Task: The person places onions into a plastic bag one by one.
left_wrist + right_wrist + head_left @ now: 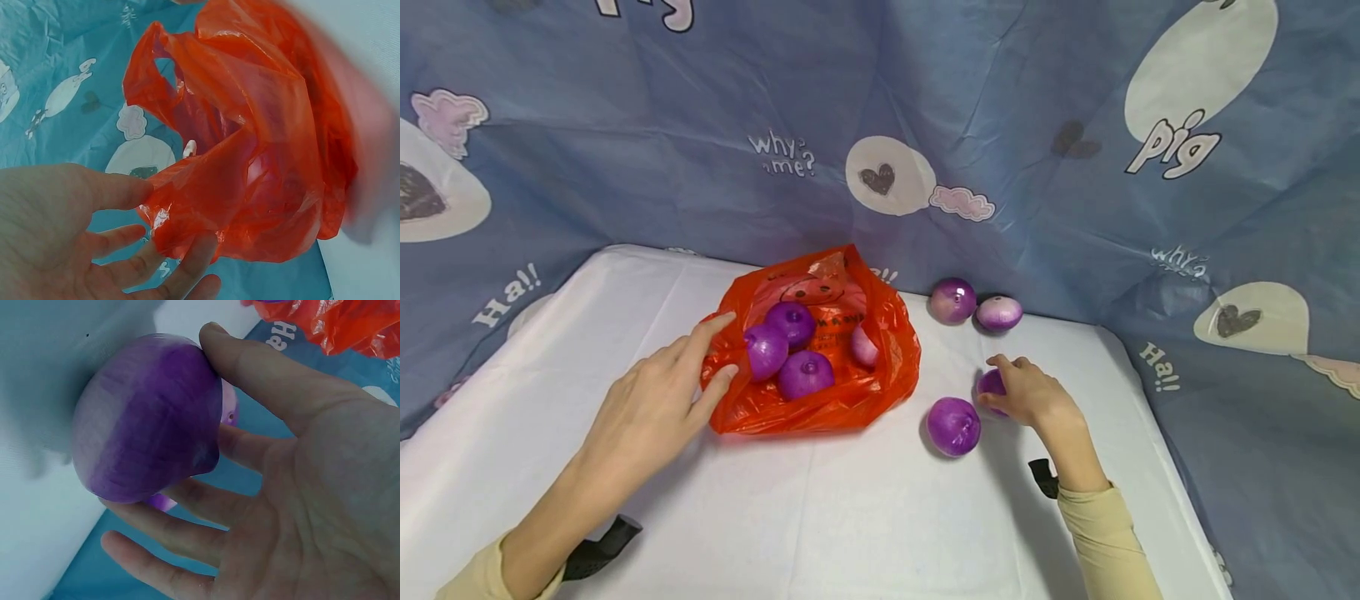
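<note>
A red plastic bag point(897, 350) lies with its mouth spread, several purple onions inside, such as the one at its front point(806, 375). My left hand point(651, 400) pinches the bag's left rim; in the left wrist view the thin film runs between thumb and fingers. To the right, my right hand point(1036, 395) grips a purple onion point(147, 419), thumb on one side and fingertips on the other. Most of that onion is hidden under the hand in the head view. Just left of it sits another purple onion point(953, 427).
Two more onions, a rounder one point(952, 301) and a flatter, paler one point(999, 313), sit side by side at the table's back edge. A white cloth covers the table point(865, 517). Behind it hangs a blue printed curtain point(700, 167).
</note>
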Demonstrator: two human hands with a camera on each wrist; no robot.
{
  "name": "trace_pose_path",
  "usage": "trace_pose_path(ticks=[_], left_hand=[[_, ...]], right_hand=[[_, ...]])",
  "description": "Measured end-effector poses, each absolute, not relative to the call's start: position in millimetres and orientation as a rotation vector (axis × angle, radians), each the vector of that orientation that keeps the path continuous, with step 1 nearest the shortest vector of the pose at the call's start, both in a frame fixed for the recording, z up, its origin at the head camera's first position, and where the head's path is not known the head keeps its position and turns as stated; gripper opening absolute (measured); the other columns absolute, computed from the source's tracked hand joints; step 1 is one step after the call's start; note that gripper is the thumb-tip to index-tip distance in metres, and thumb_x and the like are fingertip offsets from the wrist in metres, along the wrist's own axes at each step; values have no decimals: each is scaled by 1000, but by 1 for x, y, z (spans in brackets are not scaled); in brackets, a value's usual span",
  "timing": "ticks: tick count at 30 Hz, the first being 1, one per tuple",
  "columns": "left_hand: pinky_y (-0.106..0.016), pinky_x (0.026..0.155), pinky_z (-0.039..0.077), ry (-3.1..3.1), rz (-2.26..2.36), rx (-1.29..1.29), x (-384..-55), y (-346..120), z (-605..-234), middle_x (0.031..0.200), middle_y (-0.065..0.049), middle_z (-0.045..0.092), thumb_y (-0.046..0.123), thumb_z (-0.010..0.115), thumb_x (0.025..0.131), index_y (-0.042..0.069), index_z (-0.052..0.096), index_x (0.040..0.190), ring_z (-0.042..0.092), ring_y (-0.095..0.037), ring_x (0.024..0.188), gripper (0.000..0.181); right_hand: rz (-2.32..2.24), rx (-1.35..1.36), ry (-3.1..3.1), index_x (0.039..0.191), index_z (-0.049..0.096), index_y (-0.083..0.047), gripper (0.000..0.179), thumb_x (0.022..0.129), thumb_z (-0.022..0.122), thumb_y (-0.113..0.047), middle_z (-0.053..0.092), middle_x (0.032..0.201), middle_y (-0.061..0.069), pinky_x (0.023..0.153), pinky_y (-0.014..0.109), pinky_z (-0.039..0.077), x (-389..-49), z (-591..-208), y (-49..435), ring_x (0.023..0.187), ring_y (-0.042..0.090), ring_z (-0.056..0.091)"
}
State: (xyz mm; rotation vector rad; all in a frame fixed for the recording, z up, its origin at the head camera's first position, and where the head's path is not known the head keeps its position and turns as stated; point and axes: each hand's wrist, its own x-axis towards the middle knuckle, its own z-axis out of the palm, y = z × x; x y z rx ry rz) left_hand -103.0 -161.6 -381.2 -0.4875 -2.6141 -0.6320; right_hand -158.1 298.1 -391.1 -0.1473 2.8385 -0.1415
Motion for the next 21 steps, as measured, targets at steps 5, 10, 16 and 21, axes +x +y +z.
trace_pose_path(ticks=[5, 10, 16, 21], left_hand=[[-59, 63, 58, -2621, -635, -480, -102, -162, -381, 105, -18, 74, 19, 77, 98, 14, 50, 157, 70, -34, 77, 65], [-60, 64, 58, -2624, -636, -478, -102, -161, -381, 108, -19, 75, 19, 77, 98, 15, 50, 157, 72, -37, 81, 65], [-59, 63, 58, -2625, -623, -477, -102, -161, -380, 99, -15, 72, 20, 77, 97, 15, 50, 156, 69, -32, 75, 65], [-61, 65, 59, -2626, -627, -481, -102, -161, -380, 106, -19, 74, 19, 77, 97, 15, 49, 157, 72, -37, 79, 66]], right_hand=[[-153, -159, 2843, 151, 53, -7, 63, 101, 76, -37, 60, 139, 36, 101, 69, 55, -159, -392, 299, 122, 54, 67], [-157, -166, 2843, 151, 54, -7, 61, 102, 73, -38, 59, 142, 37, 103, 69, 54, -158, -393, 300, 125, 56, 66], [-175, -164, 2844, 150, 54, -7, 59, 104, 71, -39, 58, 142, 37, 104, 68, 54, -158, -396, 302, 125, 56, 66], [-183, -178, 2837, 150, 55, -6, 63, 101, 75, -39, 58, 142, 37, 104, 69, 54, -158, -399, 303, 126, 55, 65]])
